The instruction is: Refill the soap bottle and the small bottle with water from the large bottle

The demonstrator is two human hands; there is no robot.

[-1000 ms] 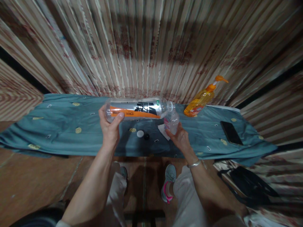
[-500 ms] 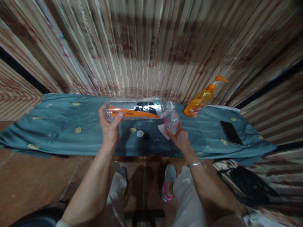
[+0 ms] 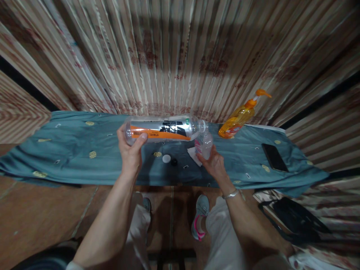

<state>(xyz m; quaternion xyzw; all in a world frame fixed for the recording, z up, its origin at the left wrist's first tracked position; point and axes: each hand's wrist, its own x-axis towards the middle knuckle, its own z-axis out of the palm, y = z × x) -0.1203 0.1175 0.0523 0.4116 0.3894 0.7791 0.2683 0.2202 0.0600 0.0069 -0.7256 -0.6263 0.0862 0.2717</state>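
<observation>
My left hand (image 3: 131,150) is closed around the base of a large clear plastic bottle (image 3: 174,129) with an orange, silver and black label. That bottle lies sideways in the air, its uncapped neck pointing right. My right hand (image 3: 214,161) grips a small clear bottle (image 3: 207,144) with a pinkish label, held roughly upright. The large bottle's mouth is right at the small bottle's top; whether they touch I cannot tell. Below them on the cloth lie a white cap (image 3: 166,159) and a black cap (image 3: 174,162). A white paper piece (image 3: 194,155) is partly hidden behind the small bottle.
An orange pump bottle (image 3: 237,120) stands toward the back right of the table with the teal cloth (image 3: 107,165). Farther right lies a black phone (image 3: 274,157). Pleated curtains (image 3: 174,56) hang behind. On the lower right is a black bag (image 3: 295,221).
</observation>
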